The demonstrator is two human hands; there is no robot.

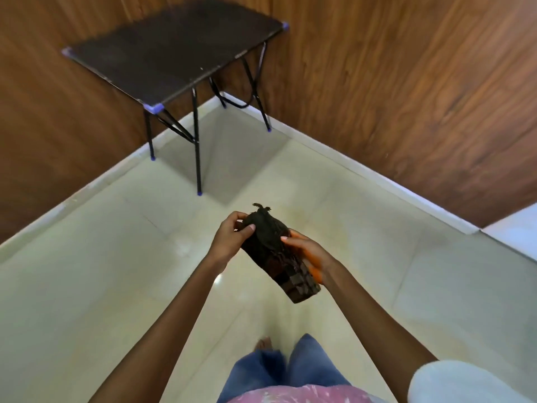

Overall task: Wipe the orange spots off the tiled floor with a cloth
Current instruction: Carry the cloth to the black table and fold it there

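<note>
A dark folded cloth [276,251] with frayed threads and a checked end is held up in front of me, above the pale tiled floor [116,271]. My left hand [232,237] pinches its upper end. My right hand [308,251] grips its side from the right, and orange stain shows on that palm. A faint yellowish-orange smear [328,228] tints the tiles just beyond the hands. No bright orange spots are visible on the floor here.
A dark folding table [174,53] with black legs and purple corner caps stands in the room's corner. Wood-panelled walls [406,97] with a white skirting meet the floor on both sides. My legs in blue jeans and a bare foot [263,343] are below.
</note>
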